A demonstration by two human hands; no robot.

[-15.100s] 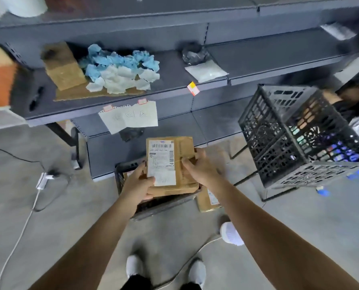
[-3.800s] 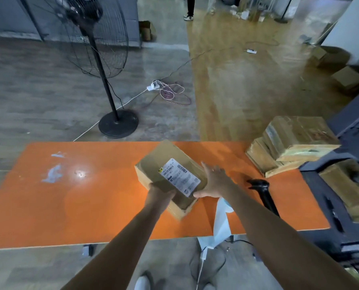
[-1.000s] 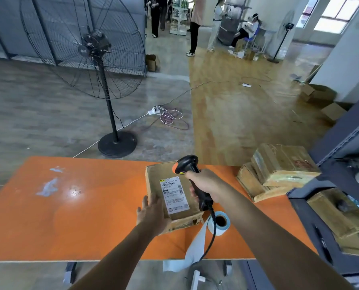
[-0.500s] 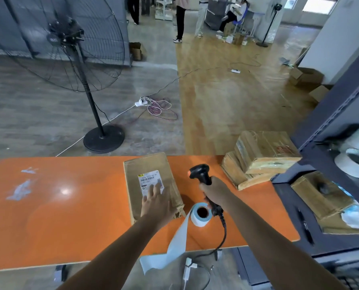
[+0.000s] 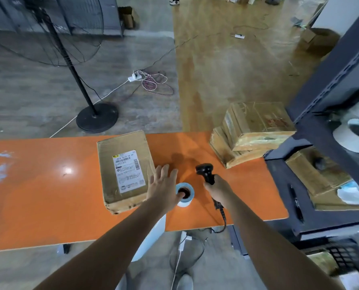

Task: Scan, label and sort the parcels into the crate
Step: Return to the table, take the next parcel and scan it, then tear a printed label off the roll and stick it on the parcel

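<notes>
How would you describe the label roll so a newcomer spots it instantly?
Start at the orange table. Between the labelled parcel and the scanner stands the label roll. It is the only round thing there: pale blue-white with a dark core.

Soft, even daylight leaves a small glare spot on the orange table [image 5: 38, 185], while wide-angle distortion bends and blurs the edges.

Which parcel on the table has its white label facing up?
The lone parcel lying flat beside the left hand. The two stacked parcels farther right show none on top.
</notes>
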